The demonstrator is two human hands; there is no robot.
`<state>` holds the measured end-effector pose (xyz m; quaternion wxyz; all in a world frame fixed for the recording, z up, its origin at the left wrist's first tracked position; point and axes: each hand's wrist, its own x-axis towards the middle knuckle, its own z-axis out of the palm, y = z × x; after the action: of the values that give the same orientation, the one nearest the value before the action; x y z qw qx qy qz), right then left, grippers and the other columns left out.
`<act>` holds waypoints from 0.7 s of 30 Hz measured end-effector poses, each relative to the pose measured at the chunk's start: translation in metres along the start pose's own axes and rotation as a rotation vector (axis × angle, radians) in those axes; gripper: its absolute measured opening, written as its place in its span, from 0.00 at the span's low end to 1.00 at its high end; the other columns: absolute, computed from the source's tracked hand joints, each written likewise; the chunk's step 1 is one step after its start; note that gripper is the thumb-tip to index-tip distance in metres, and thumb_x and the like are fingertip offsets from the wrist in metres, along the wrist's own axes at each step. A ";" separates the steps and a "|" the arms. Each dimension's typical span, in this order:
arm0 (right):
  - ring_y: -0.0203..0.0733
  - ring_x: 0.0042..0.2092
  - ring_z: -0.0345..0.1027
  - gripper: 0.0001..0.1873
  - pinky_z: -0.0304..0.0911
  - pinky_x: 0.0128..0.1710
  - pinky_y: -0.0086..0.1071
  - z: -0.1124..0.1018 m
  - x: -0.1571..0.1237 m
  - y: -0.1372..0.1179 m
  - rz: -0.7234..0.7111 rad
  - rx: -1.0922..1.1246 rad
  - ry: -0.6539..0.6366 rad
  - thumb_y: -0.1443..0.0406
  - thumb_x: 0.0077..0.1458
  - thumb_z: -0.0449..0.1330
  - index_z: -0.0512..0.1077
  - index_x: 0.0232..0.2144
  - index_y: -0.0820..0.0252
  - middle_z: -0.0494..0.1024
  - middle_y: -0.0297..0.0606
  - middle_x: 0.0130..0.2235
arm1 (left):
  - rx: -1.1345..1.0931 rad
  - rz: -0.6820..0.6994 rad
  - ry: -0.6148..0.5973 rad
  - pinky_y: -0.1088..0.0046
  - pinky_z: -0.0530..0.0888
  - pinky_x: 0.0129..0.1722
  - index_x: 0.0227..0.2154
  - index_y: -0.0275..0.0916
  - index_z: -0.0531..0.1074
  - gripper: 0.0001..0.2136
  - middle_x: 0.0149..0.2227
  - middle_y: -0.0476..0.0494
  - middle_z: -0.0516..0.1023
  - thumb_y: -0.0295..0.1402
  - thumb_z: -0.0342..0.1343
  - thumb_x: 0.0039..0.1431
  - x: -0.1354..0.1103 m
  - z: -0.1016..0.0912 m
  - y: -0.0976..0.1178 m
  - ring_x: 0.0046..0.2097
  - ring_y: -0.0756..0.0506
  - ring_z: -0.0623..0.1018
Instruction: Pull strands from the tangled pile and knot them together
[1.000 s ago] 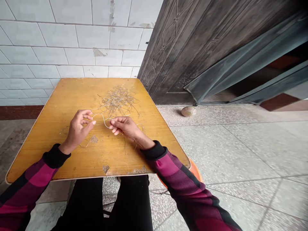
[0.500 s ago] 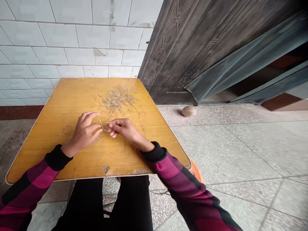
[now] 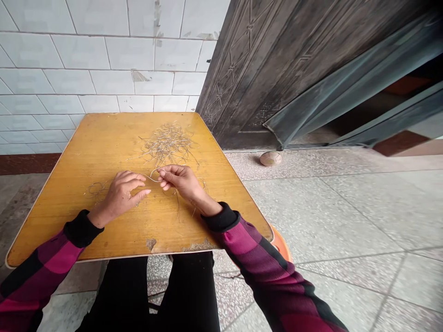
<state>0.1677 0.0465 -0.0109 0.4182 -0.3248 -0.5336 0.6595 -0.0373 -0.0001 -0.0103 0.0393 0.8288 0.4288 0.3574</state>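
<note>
My right hand point(image 3: 182, 182) pinches a thin, pale piece of wire point(image 3: 151, 178) between thumb and fingertips above the table. The wire bends into a loop, and its free end points left. My left hand point(image 3: 125, 191) is beside that end, thumb and fingers apart; whether a fingertip touches the wire I cannot tell. Just beyond both hands lies a tangled pile of thin wires point(image 3: 169, 140). A few more wires point(image 3: 97, 188) lie left of my left hand, and some curved strands point(image 3: 178, 205) lie under and beside my right hand.
The yellow wooden table point(image 3: 114, 133) has chipped patches along its front edge. A white tiled wall point(image 3: 104, 50) stands behind it. To the right are a dark carved door point(image 3: 238, 92), a round stone-like object point(image 3: 271, 158) on the floor, and an orange stool point(image 3: 281, 242) partly under the table.
The wire in my right hand has turned, its loop now higher and its free end toward my left fingers. My left fingers have lowered slightly, still apart from the thumb.
</note>
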 end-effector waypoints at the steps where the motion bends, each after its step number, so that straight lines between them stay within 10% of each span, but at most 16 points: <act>1: 0.29 0.25 0.69 0.19 0.67 0.25 0.25 0.000 0.000 -0.001 -0.010 -0.010 0.013 0.53 0.42 0.69 0.74 0.30 0.62 0.77 0.33 0.28 | -0.025 -0.001 0.003 0.58 0.70 0.45 0.31 0.40 0.75 0.06 0.38 0.41 0.80 0.36 0.58 0.56 0.000 0.000 0.001 0.41 0.42 0.77; 21: 0.29 0.22 0.66 0.18 0.62 0.22 0.25 -0.002 -0.003 0.000 -0.008 -0.209 -0.057 0.52 0.49 0.64 0.73 0.28 0.63 0.73 0.31 0.22 | -0.584 -0.517 -0.212 0.75 0.68 0.24 0.30 0.38 0.73 0.06 0.26 0.49 0.74 0.35 0.59 0.51 0.003 -0.003 0.008 0.26 0.50 0.71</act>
<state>0.1703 0.0443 -0.0117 0.3690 -0.3457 -0.6126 0.6075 -0.0328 -0.0034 -0.0036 0.4057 0.6798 0.4972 0.3552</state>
